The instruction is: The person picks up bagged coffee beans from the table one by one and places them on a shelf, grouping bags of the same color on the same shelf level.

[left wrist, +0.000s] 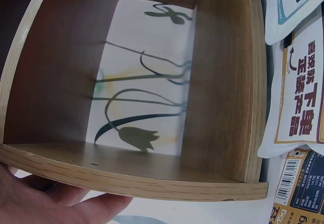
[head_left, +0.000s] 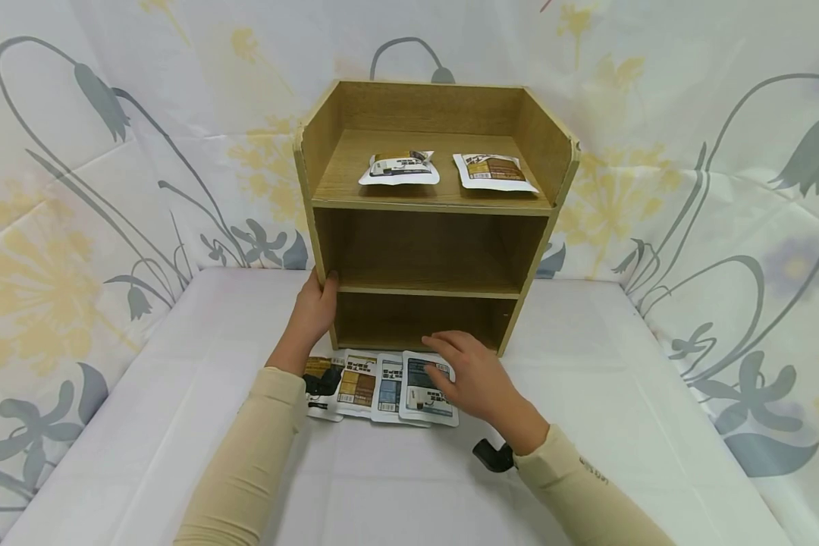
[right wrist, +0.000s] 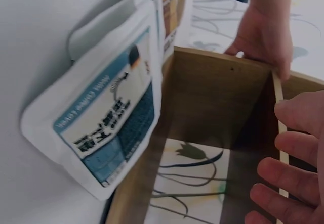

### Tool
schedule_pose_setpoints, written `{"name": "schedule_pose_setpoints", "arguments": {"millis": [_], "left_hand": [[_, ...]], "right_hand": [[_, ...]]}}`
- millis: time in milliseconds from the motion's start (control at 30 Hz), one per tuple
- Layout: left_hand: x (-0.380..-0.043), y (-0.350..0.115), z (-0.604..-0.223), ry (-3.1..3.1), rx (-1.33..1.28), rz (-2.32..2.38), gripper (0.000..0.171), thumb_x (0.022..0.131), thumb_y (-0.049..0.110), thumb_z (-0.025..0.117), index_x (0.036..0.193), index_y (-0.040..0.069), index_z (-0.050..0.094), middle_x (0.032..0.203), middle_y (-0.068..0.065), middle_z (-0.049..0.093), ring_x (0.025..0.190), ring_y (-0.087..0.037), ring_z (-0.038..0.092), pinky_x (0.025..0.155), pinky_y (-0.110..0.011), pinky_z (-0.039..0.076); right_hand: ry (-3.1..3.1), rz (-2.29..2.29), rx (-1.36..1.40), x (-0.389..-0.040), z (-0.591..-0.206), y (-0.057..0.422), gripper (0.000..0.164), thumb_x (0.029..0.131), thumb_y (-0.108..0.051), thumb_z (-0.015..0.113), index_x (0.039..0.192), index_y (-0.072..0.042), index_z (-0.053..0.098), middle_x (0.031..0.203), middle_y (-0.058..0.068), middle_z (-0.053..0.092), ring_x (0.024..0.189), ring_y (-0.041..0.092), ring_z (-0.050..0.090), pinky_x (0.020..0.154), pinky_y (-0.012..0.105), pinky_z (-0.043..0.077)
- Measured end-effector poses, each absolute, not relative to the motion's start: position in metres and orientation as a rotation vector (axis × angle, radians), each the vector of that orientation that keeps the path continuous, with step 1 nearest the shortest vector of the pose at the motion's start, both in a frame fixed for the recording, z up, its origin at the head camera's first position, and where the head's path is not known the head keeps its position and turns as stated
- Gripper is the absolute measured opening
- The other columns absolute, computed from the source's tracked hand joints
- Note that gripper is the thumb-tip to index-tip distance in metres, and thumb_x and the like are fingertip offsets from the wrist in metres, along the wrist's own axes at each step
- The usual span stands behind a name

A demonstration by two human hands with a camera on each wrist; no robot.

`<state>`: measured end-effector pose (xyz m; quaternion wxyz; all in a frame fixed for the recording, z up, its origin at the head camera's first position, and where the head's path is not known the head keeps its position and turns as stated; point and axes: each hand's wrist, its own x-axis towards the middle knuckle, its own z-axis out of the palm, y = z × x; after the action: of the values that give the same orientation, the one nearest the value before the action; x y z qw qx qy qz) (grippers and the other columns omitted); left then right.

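Note:
A small wooden shelf unit [head_left: 426, 292] stands on the white-covered table. My left hand [head_left: 316, 307] grips its left side panel; the left wrist view shows fingers [left wrist: 104, 206] along the panel's outer face. My right hand [head_left: 474, 371] is held with loosely extended fingers over a white pouch with a blue-grey label [head_left: 428, 406], with nothing gripped. That pouch is the rightmost of several overlapping at the unit's foot, beside a blue-labelled pouch [head_left: 387, 398] and a brown-labelled pouch [head_left: 356, 387]. A yellow-and-black pouch [head_left: 322, 409] at the left is partly hidden by my left wrist.
Two more pouches lie on the unit's top level: a left pouch [head_left: 400, 170] and a right pouch [head_left: 494, 173]. Below them are two compartments, the middle shelf [head_left: 426, 279] between them. Flower-print cloth [head_left: 710, 152] hangs behind and at both sides.

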<state>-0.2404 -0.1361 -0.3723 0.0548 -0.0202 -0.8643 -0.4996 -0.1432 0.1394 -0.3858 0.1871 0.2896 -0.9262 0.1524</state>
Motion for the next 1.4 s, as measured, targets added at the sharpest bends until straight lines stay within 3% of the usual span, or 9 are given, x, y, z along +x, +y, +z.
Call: {"name": "schedule_pose_setpoints", "arguments": {"millis": [900,1400], "left_hand": [[-0.240,-0.136,-0.371,-2.625,-0.062,-1.515,0.063,0.103,0.049,0.024,0.154,0.012,0.021,0.149,-0.024,0.039,0.132,-0.043,0.045,0.105,-0.059,0.039],[-0.240,-0.136,-0.371,-2.627,-0.060,-1.531,0.064,0.103,0.050,0.024,0.155,0.012,0.020,0.151,-0.023,0.037,0.133,-0.043,0.043,0.107,-0.059,0.037]], "right_hand": [[-2.817,0.360,0.917,-0.137,-0.423,0.137,0.053,0.088,-0.043,0.067,0.133,-0.014,0.059,0.132,0.007,0.059,0.123,0.025,0.056,0.099,0.042,0.049],[-2.991,0.322,0.912,-0.134,-0.430,0.135,0.078,0.080,-0.054,0.073,0.143,-0.016,0.049,0.147,0.010,0.046,0.133,0.032,0.048,0.104,0.046,0.045]]}}
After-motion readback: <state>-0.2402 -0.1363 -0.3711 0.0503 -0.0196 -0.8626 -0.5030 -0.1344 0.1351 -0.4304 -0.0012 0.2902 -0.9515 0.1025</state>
